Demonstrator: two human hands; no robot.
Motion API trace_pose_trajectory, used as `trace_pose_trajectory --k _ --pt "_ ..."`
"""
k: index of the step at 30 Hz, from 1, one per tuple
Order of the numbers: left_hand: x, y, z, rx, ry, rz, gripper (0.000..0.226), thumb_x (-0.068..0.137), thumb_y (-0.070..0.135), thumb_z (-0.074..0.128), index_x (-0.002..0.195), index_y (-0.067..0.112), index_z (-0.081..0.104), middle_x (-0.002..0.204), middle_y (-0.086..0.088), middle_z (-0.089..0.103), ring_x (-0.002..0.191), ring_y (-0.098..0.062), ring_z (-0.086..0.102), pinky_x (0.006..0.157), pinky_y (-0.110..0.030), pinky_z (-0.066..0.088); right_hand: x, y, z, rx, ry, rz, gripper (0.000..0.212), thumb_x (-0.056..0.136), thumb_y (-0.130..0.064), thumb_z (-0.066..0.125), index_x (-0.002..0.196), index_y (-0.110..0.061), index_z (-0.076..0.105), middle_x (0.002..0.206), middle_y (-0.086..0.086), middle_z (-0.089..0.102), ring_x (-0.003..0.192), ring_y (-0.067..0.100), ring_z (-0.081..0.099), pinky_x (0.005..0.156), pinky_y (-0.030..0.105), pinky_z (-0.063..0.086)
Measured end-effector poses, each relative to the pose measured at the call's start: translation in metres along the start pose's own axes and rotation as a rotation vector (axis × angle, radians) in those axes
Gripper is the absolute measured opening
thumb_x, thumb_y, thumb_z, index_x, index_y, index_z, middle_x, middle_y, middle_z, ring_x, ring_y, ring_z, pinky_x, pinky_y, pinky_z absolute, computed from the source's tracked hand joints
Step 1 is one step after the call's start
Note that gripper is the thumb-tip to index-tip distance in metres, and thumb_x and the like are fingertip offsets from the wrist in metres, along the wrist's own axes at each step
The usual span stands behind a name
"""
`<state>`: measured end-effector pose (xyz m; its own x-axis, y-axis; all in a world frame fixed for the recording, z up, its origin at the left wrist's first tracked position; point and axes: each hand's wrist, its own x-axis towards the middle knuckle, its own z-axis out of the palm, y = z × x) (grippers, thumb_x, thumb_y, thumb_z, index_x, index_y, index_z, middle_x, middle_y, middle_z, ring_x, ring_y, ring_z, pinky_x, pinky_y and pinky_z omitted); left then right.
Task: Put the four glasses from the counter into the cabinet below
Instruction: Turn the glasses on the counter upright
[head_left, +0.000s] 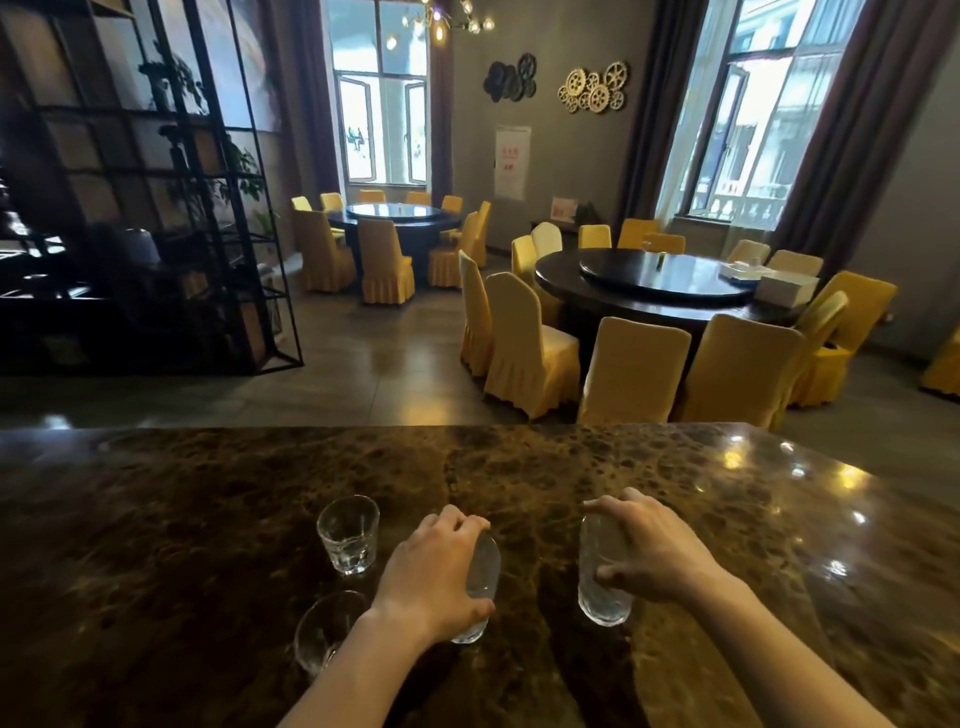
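Observation:
Several clear glasses are on the dark brown marble counter (208, 519). My left hand (434, 566) is wrapped from above around a tall glass (483, 577) near the middle. My right hand (649, 548) grips a second tall glass (602, 582) to the right of it. A short tumbler (348, 534) stands free to the left of my left hand. Another short glass (324, 631) sits nearer to me, partly hidden behind my left forearm. The cabinet below is out of view.
Beyond the counter's far edge lies a dining room with round dark tables (654, 283) and yellow-covered chairs (530, 348). A black metal shelving unit (156, 208) stands at the left. The counter's right end (810, 467) curves away.

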<state>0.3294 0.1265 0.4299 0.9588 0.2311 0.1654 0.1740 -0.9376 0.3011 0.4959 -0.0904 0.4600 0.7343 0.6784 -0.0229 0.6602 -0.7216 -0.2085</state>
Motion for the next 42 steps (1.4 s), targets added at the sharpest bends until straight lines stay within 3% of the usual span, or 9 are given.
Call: trace_pose_trajectory --k 9,17,26,42 --pt "-0.045 0.018 0.004 -0.034 -0.044 0.003 0.087 0.066 0.055 0.076 0.142 0.039 0.037 0.13 0.016 0.044 0.122 -0.01 0.042 0.101 -0.036 0.045 0.066 -0.074 -0.006 0.083 0.001 -0.199 0.081 0.07 -0.043 0.087 0.142 -0.034 0.051 0.125 -0.005 0.053 0.119 0.019 0.052 0.092 0.032 0.047" --pt "-0.04 0.016 0.006 -0.063 -0.059 -0.013 0.085 0.072 0.051 0.077 0.144 0.038 0.033 0.139 0.013 0.039 0.129 -0.014 0.037 0.106 -0.042 0.042 0.11 -0.127 0.021 0.098 -0.05 -0.312 0.081 0.07 -0.033 0.089 0.142 -0.031 0.051 0.13 -0.003 0.052 0.121 0.02 0.051 0.096 0.031 0.048" --pt "-0.017 0.01 0.014 -0.097 0.005 -0.009 0.086 0.075 0.052 0.074 0.147 0.038 0.03 0.143 0.012 0.036 0.133 -0.014 0.035 0.107 -0.038 0.039 0.128 -0.13 0.03 0.139 -0.046 -0.321 0.077 0.073 -0.028 0.088 0.141 -0.032 0.052 0.131 -0.005 0.052 0.121 0.017 0.049 0.093 0.027 0.048" --pt "-0.001 -0.002 0.027 -0.087 0.077 -0.001 0.089 0.069 0.055 0.074 0.145 0.038 0.03 0.141 0.017 0.036 0.132 -0.011 0.036 0.104 -0.035 0.043 0.127 -0.13 0.03 0.158 -0.083 -0.292 0.081 0.073 -0.027 0.088 0.143 -0.037 0.049 0.138 -0.005 0.049 0.129 0.021 0.046 0.099 0.035 0.051"
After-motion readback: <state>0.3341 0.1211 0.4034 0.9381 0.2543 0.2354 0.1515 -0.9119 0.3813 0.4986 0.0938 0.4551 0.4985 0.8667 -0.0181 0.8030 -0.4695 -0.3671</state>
